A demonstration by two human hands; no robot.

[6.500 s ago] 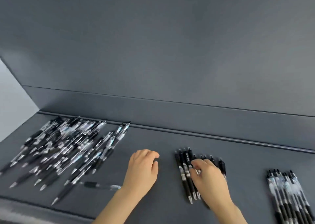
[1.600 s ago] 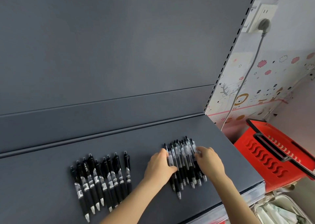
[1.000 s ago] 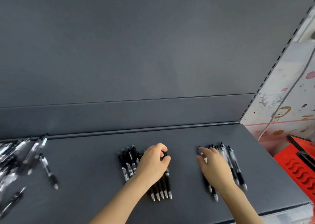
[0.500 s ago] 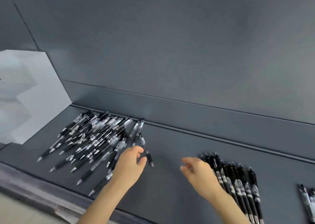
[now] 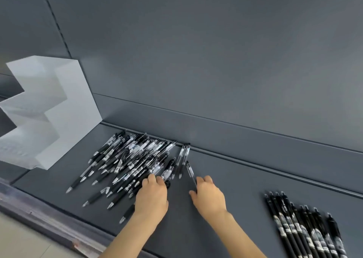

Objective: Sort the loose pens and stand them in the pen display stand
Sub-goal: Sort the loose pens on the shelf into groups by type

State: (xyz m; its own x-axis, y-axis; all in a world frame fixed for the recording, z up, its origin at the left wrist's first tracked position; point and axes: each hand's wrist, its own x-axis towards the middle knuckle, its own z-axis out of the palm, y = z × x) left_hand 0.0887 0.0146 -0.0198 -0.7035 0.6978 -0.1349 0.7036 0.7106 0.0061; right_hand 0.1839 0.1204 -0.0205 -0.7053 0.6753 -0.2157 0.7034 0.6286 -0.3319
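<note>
Both hands have moved up to the pens since half a second ago: the right hand [image 5: 209, 196], which hung in the air short of them, now reaches the single pen [image 5: 191, 172], and the left hand [image 5: 152, 196] has come forward onto the near right edge of the pile of loose pens [image 5: 133, 163]. More of the pen display stand [image 5: 49, 110] shows than before.

That left hand lies knuckles up, its fingers curled down over the pens at the pile's edge. The fingertips are hidden, so I cannot tell whether they grip a pen or only rest on them. The right hand's thumb sticks out to the left and its forefinger lies to the right of the single pen's near end, which runs in between them. Whether the two are closed on it I cannot tell. This pen lies flat on the dark grey shelf [image 5: 245, 189], just right of the pile and apart from it.

Just behind it, two clear pens [image 5: 183, 156] lie side by side, their far ends at the groove under the back panel [image 5: 196, 61]. At the shelf's left end stands the pen display stand, white and stepped, with no pens visible in it. At the far right, well apart from the pile, a row of black pens [image 5: 306, 230] lies side by side.
</note>
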